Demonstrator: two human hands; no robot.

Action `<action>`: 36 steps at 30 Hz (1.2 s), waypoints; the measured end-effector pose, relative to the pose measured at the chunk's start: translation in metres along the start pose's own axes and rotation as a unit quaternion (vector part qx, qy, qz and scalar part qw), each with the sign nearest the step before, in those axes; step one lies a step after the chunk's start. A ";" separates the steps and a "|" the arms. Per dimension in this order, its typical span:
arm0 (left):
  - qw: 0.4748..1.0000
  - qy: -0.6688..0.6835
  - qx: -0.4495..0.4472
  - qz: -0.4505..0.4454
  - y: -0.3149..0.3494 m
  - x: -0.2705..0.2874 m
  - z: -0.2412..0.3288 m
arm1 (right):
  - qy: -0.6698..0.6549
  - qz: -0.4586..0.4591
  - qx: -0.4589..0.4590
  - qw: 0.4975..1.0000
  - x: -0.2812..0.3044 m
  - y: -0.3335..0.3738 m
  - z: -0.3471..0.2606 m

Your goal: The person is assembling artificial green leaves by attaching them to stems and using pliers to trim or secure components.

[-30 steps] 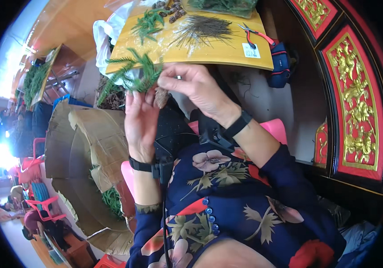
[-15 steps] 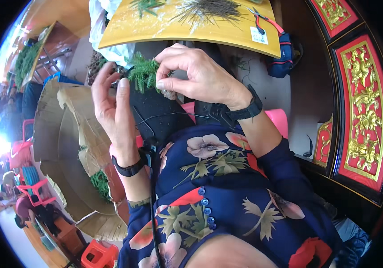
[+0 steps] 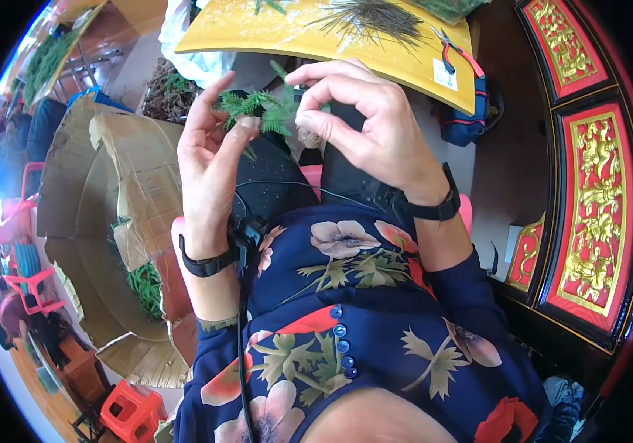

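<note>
Between my hands is a small green fern-like sprig [image 3: 257, 105] with feathery leaves, slightly blurred at its right side. My right hand [image 3: 375, 122] has thumb and forefinger pinched at the sprig's right edge. A pale brown lump [image 3: 309, 138] shows just under that thumb; whether it joins the sprig cannot be made out. My left hand [image 3: 209, 155] is raised at the sprig's left, thumb and forefinger apart around the leaves. Its thumb tip overlaps the lower leaves, and the other fingers are partly hidden.
A yellow board [image 3: 294, 33] ahead bears a bundle of thin dark wires [image 3: 375, 21] and red-handled pliers [image 3: 453, 52]. To my left stands a torn cardboard box [image 3: 150, 184] with greenery [image 3: 143, 288] inside. A carved red-and-gold panel [image 3: 597, 214] rises on the right.
My left hand has moved right and up to the sprig's leaves. My right hand has shifted slightly right, and the sprig's leaves look more spread. The view has shifted a little.
</note>
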State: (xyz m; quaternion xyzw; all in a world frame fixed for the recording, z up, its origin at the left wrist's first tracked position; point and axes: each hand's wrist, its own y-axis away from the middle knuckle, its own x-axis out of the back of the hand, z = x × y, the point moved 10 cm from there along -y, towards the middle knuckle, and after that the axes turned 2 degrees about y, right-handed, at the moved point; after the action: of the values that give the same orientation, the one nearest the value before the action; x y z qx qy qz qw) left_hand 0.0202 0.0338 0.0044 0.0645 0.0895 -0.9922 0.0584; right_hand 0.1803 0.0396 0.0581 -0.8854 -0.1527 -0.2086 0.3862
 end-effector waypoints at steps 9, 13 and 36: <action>0.993 0.069 0.093 -0.002 0.002 0.003 -0.022 | -0.086 0.031 -0.207 0.974 -0.010 0.011 0.014; 0.984 0.126 0.126 -0.029 0.002 -0.002 -0.029 | -0.051 0.048 -0.246 0.967 -0.012 0.018 0.027; 0.994 0.053 0.091 0.042 0.004 0.008 -0.030 | 0.031 0.070 -0.190 0.979 -0.007 0.018 0.015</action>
State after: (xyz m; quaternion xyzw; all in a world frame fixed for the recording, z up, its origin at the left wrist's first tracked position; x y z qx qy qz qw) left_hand 0.0166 0.0350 -0.0267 0.1257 -0.0011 -0.9881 0.0890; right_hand 0.1859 0.0389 0.0344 -0.9444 -0.0354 -0.2334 0.2290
